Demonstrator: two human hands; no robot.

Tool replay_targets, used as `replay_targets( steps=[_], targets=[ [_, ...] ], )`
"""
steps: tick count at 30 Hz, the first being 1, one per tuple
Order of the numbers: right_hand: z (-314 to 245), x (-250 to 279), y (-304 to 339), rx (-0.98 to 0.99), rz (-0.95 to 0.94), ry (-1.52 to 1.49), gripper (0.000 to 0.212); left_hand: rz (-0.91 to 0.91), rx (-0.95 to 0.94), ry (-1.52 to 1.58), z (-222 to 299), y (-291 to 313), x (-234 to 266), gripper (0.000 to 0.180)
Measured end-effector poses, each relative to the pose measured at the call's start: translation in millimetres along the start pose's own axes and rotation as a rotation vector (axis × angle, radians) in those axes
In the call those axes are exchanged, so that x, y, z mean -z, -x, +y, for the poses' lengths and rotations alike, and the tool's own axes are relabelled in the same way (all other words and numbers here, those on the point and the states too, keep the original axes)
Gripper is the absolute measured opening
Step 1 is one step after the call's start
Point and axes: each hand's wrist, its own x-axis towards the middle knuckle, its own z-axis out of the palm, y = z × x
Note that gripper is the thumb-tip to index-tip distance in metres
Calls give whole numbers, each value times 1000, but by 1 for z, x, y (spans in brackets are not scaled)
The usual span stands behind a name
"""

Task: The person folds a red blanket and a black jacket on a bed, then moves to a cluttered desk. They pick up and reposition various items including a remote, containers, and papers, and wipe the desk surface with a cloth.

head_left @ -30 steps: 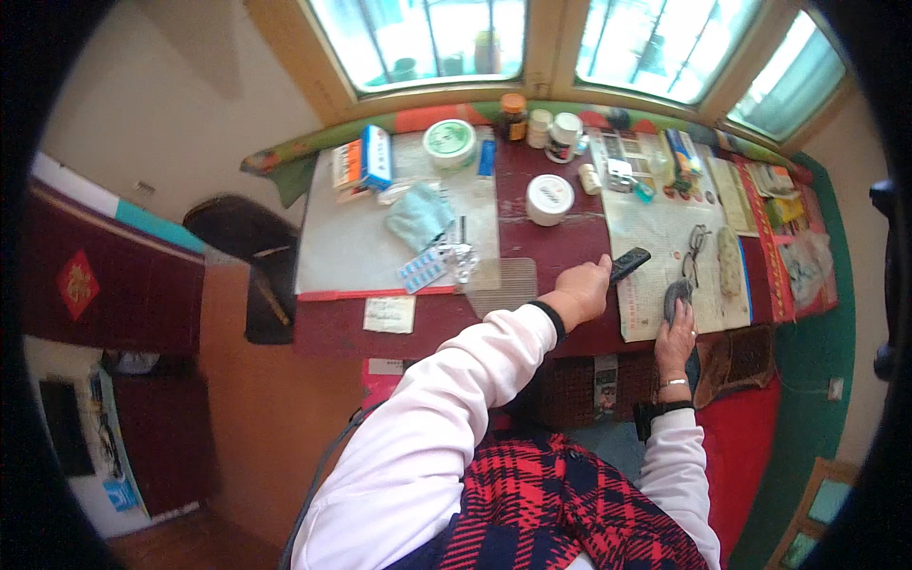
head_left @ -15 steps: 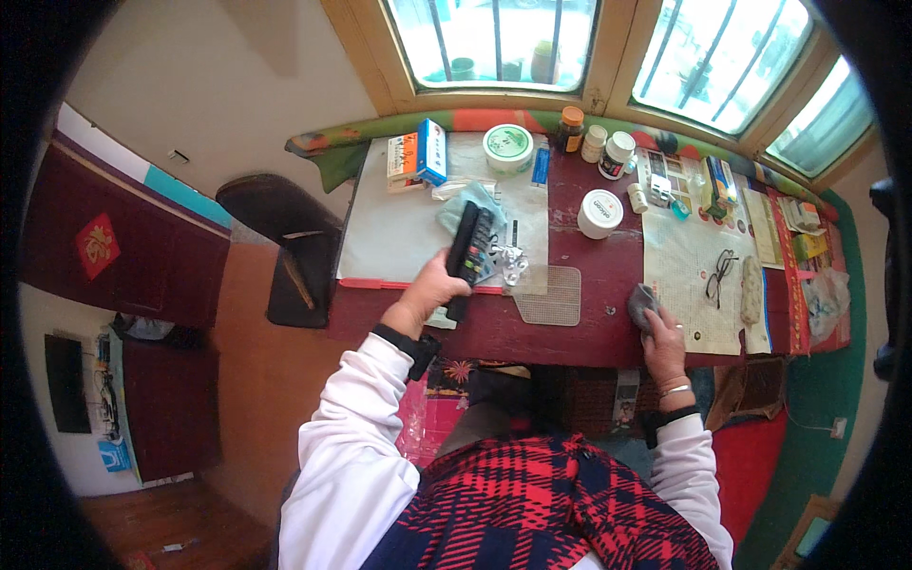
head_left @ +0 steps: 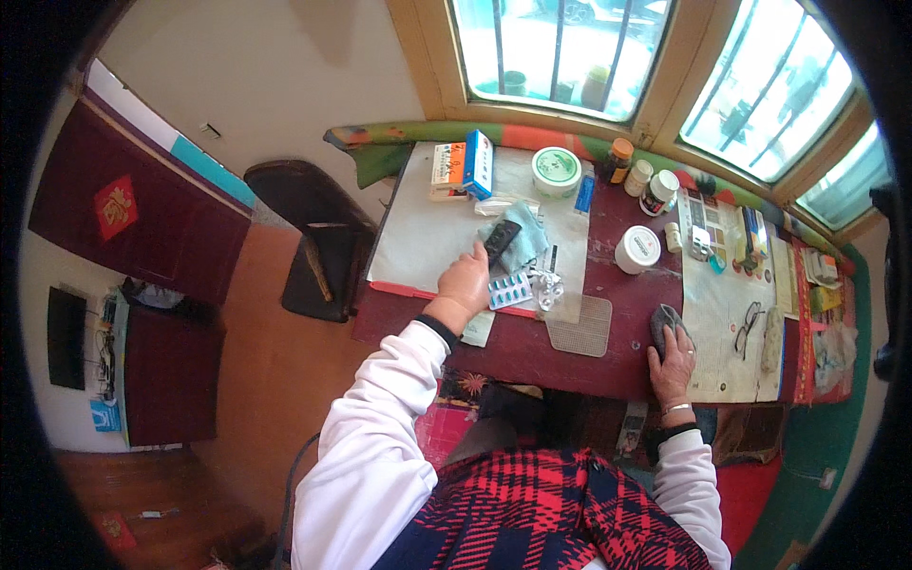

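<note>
Bright barred windows (head_left: 570,57) adjoin a pale wall (head_left: 275,71) above brown floor (head_left: 252,356).

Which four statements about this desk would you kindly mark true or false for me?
1. The left hand holds an oblong black remote control. True.
2. Dark-framed eyeglasses lie right of the right hand. True.
3. The right hand rests on a round white jar. False: it rests on a dark grey cloth.
4. The round white tub with a green-patterned lid stands right of the orange-capped brown bottle. False: the tub stands left.
</note>
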Motion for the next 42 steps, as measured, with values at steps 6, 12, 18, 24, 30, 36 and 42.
replay_targets(
  steps=[6,12,18,24,30,36,42],
  targets=[
    [-2,-6,4,4,34,92,49,-4,-58,266,-27,-7,4,67],
    [1,-11,5,-18,1,133,50,296,170,138,-122,-101,23,21],
    [6,-14,9,3,25,150,52,280,96,-264,-155,-174,24,34],
    [8,-14,11,3,-21,177,52,125,442,-525,-170,-214,14,31],
    [6,-11,11,19,-7,149,53,29,473,-97,-204,-180,56,33],
    [4,-11,10,-7,-8,174,53,541,-16,186,-89,-171,51,49],
    [5,-11,9,0,3,161,52,265,273,-68,-9,-174,40,64]
  ],
)
